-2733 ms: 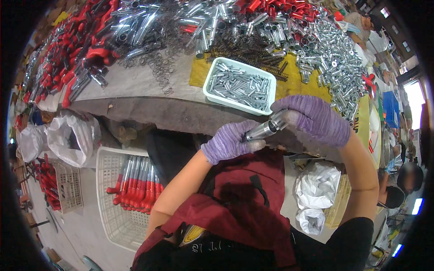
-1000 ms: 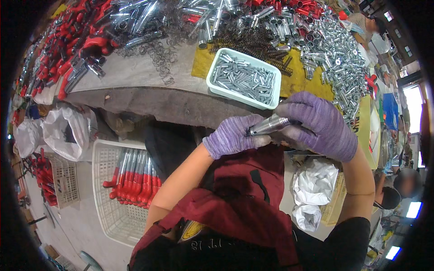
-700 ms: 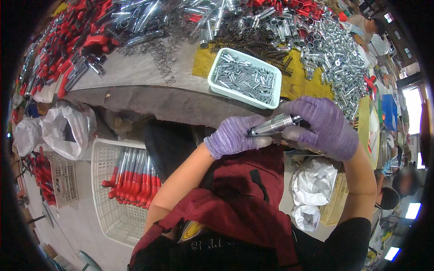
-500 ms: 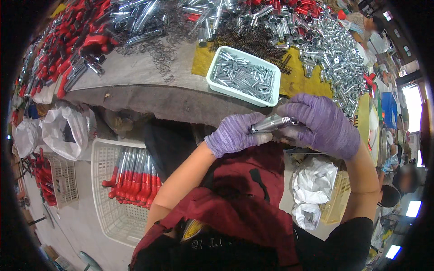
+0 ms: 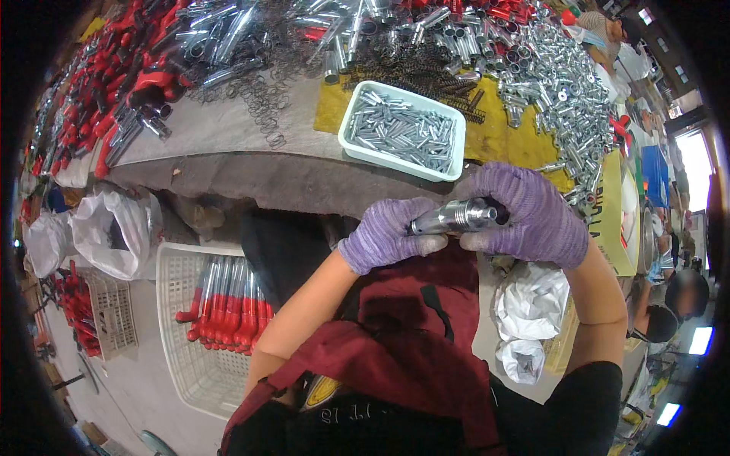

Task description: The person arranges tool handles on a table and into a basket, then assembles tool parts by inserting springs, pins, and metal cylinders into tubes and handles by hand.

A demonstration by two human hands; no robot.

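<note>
Purple knit gloves cover both of my hands. My left hand (image 5: 384, 234) is closed around one end of a short chrome metal tube (image 5: 454, 216), held almost level above my lap near the table's front edge. At the tube's other end, which has a ridged collar, my right hand (image 5: 532, 216) curls its thumb and fingers. Something dark shows between the collar and the right palm; I cannot make it out. Just beyond my hands, a pale green plastic tray (image 5: 395, 169) holds many small metal pins (image 5: 407, 131).
Black coil springs (image 5: 407, 72) lie on a yellow cloth (image 5: 328, 106) behind the tray. Small metal fittings (image 5: 566, 99) are heaped at right, red-handled parts (image 5: 125, 99) at left. Below left stands a white crate (image 5: 179, 334) with red-gripped chrome tools (image 5: 228, 311). White sacks (image 5: 532, 300) sit at lower right.
The tube has turned, and its ridged collar end now shows more fully. My right hand has shifted slightly left and down at that end. The view has moved a little.
</note>
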